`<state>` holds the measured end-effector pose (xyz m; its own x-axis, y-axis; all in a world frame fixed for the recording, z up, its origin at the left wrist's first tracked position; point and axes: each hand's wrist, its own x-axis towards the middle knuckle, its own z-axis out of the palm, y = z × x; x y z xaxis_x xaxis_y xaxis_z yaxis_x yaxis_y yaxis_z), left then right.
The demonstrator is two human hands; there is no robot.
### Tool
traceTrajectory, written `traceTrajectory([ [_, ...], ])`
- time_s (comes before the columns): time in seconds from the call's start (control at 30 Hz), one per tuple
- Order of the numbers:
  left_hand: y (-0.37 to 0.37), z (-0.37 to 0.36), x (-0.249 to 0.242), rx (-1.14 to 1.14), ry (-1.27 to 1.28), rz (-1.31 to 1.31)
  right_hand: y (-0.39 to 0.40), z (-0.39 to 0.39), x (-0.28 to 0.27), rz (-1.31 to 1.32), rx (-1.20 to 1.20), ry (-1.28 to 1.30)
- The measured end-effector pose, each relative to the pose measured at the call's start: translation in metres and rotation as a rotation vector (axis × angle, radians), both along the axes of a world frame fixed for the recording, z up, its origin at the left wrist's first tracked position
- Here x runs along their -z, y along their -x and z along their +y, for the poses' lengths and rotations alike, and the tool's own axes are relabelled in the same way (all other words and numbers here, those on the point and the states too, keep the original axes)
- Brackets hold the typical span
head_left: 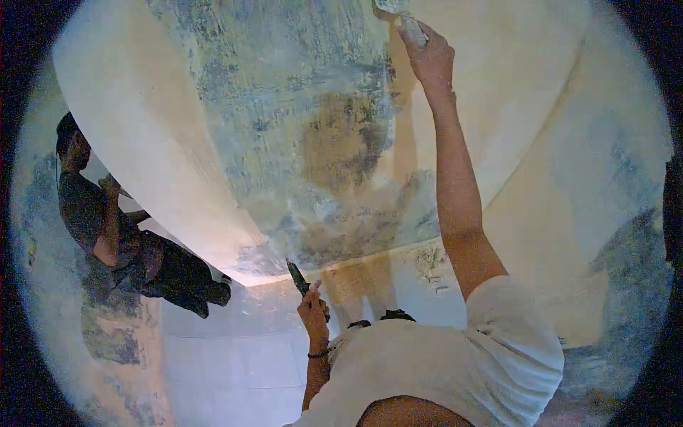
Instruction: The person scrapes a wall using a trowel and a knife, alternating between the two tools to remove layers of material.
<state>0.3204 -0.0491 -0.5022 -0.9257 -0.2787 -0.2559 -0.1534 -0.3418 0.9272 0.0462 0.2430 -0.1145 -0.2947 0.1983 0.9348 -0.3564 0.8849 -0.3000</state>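
My right hand [430, 60] is raised high against the wall and closed around the pale, plaster-smeared handle of a scraper [392, 6]. The scraper's blade lies at the edge of a blue-green and grey patch [284, 78], and the top of the frame cuts it off. Lower down, near my waist, my left hand [313, 312] grips a dark putty knife [297, 276] that points up toward the wall, its tip pale. Fingers wrap most of that handle and hide it.
Smooth cream plaster [491, 78] borders the rough patch. Debris [430, 269] lies along the foot of the wall on the pale tiled floor [235, 363]. A person in dark clothes [107, 220] stands at the left by the wall. My shoes [397, 314] show below me.
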Motion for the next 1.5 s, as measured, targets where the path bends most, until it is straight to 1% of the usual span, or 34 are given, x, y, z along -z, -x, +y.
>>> traceTrajectory([
  [0.07, 0.002, -0.003, 0.011, -0.012, 0.008, 0.066, -0.011, -0.008, 0.002, -0.056, -0.019, 0.013],
  [0.13, -0.002, -0.010, 0.012, 0.025, 0.033, 0.026, -0.004, -0.006, 0.039, -0.025, 0.004, 0.014],
  [0.2, -0.002, -0.015, 0.006, 0.045, 0.033, -0.027, -0.024, -0.019, 0.069, -0.223, -0.050, 0.156],
  [0.27, -0.002, -0.019, 0.024, 0.034, 0.028, 0.062, -0.013, -0.014, 0.119, -0.075, -0.024, 0.071],
  [0.3, -0.001, -0.020, 0.029, 0.027, 0.030, 0.106, -0.013, -0.014, 0.133, -0.102, -0.048, 0.094],
  [0.33, -0.002, -0.019, 0.022, 0.033, -0.011, 0.109, -0.016, -0.014, 0.142, -0.129, -0.073, 0.118],
  [0.37, -0.001, -0.019, 0.021, 0.043, -0.009, 0.088, -0.019, -0.012, 0.150, -0.158, -0.094, 0.144],
  [0.47, -0.002, -0.020, 0.022, 0.069, -0.004, 0.042, -0.039, -0.018, 0.158, -0.338, -0.042, 0.207],
  [0.53, -0.001, -0.020, 0.021, 0.070, -0.001, 0.046, -0.041, -0.017, 0.170, -0.316, -0.060, 0.236],
  [0.57, -0.002, -0.021, 0.020, 0.081, 0.043, 0.029, -0.042, -0.017, 0.175, -0.303, -0.070, 0.253],
  [0.63, -0.005, -0.021, 0.017, 0.102, 0.125, 0.000, -0.046, -0.020, 0.178, -0.362, -0.018, 0.253],
  [0.67, -0.002, -0.020, 0.021, 0.090, 0.089, 0.024, -0.046, -0.020, 0.176, -0.388, 0.013, 0.251],
  [0.8, 0.001, -0.018, 0.021, 0.126, 0.047, 0.009, -0.048, -0.029, 0.146, -0.269, -0.005, 0.209],
  [0.87, -0.001, -0.016, 0.022, 0.129, 0.034, 0.042, -0.041, -0.032, 0.125, -0.190, -0.024, 0.206],
  [0.93, -0.003, -0.016, 0.021, 0.150, 0.022, 0.020, -0.041, -0.035, 0.097, -0.155, -0.055, 0.189],
  [0.97, -0.002, -0.016, 0.020, 0.159, 0.015, 0.008, -0.033, -0.036, 0.086, -0.138, -0.071, 0.180],
  [1.03, -0.005, -0.014, 0.011, 0.171, 0.048, -0.025, 0.005, -0.018, 0.065, -0.027, 0.023, 0.089],
  [1.1, -0.007, -0.014, 0.009, 0.178, 0.064, -0.030, 0.023, -0.011, 0.020, 0.055, 0.143, -0.041],
  [1.17, -0.003, -0.017, 0.011, 0.184, 0.059, -0.004, 0.020, -0.011, -0.030, -0.041, 0.085, -0.029],
  [1.2, -0.001, -0.017, 0.013, 0.179, 0.066, 0.004, 0.019, -0.009, -0.045, -0.082, 0.052, -0.026],
  [1.23, 0.000, -0.020, 0.017, 0.176, 0.074, 0.013, 0.018, -0.007, -0.041, -0.091, 0.048, -0.037],
  [1.3, -0.002, -0.021, 0.024, 0.163, 0.067, 0.001, 0.010, 0.000, -0.014, -0.119, 0.047, -0.072],
  [1.37, 0.001, -0.022, 0.028, 0.134, 0.035, -0.025, 0.025, 0.013, 0.041, 0.001, 0.031, -0.072],
  [1.43, 0.004, -0.023, 0.031, 0.130, 0.047, 0.028, -0.022, -0.008, 0.068, -0.219, -0.029, 0.044],
  [1.5, 0.003, -0.020, 0.034, 0.135, 0.062, 0.077, -0.020, -0.001, 0.111, -0.259, 0.003, 0.056],
])
